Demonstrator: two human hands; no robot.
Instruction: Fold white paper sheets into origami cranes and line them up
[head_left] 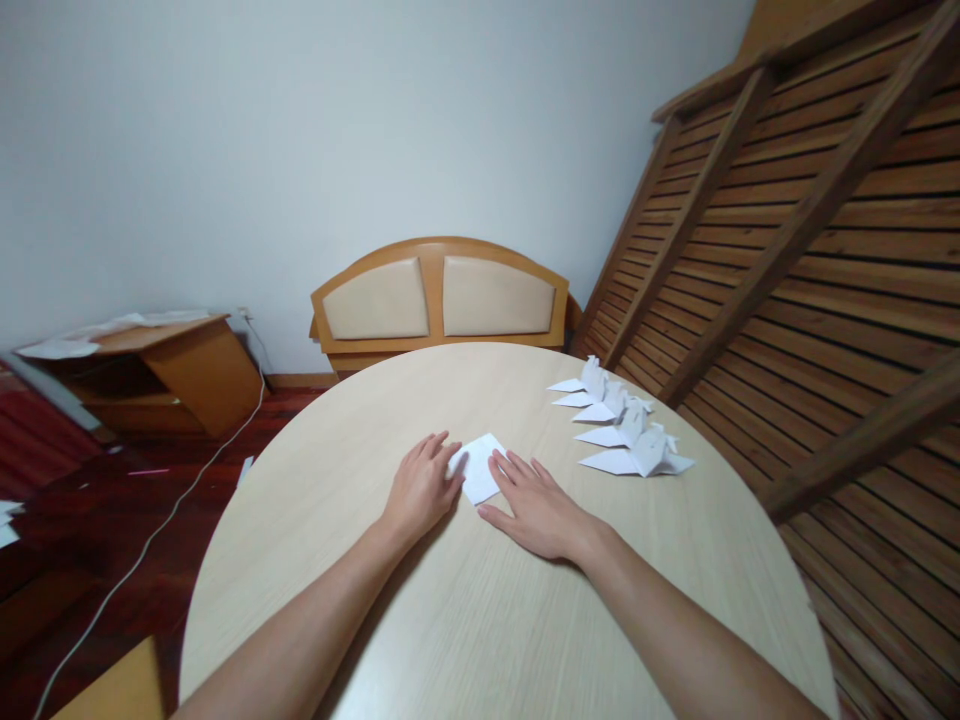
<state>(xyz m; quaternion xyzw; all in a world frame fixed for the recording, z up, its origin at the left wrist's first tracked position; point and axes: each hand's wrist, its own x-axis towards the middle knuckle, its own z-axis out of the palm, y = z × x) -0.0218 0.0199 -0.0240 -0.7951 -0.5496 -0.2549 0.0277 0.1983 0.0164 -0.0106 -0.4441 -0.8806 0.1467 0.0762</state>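
A small folded white paper [480, 468] lies flat near the middle of the round light-wood table [375, 420]. My left hand [421, 487] rests on the table with its fingers stretched out, the fingertips pressing the paper's left edge. My right hand [534, 503] lies flat with fingers spread, its fingertips on the paper's right edge. Neither hand grips anything.
Several folded white paper cranes [622, 428] stand in a row at the table's far right. A wooden headboard with beige panels [442, 298] leans behind the table. A slatted wooden frame [810, 250] slants on the right. A low cabinet [150, 370] and a white cable [150, 545] are at left.
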